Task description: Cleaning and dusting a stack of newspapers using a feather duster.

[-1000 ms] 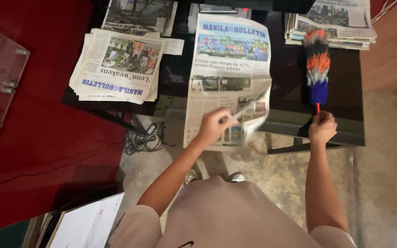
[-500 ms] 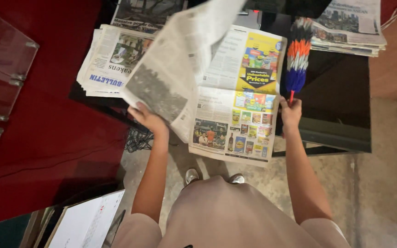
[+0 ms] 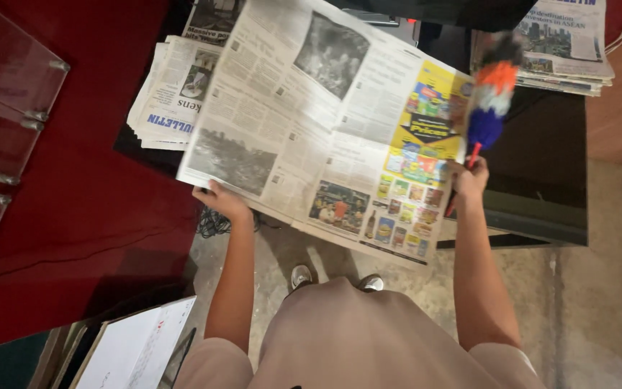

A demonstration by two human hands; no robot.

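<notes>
- Dark and shiny, a black table (image 3: 541, 166) stands on a grey floor (image 3: 599, 302), with a red wall (image 3: 88, 202) just beside it on the left.
- An open newspaper (image 3: 325, 130) is spread wide above the table's near edge, tilted, so both big pages show.
- The left hand (image 3: 219, 202) is shut on the paper's lower left edge. I think it holds there to keep that page up and flat.
- The right hand (image 3: 467, 180) is closed round the thin red handle of a duster (image 3: 492, 94). The paper's right edge is at this hand too, but I cannot tell if the fingers pinch it.
- The duster points up and away, maybe so its fluffy part stays clear of the paper. It looks blurry.
- A pile of newspapers (image 3: 167, 101) lies on the table's left end, partly hidden under the open one.
- Another pile (image 3: 563, 50) sits at the far right, cut off at the top.
- Two shoes (image 3: 336, 279) peek out below the paper.
- White sheets (image 3: 134, 346) show at the bottom left, cut off by the edge.
</notes>
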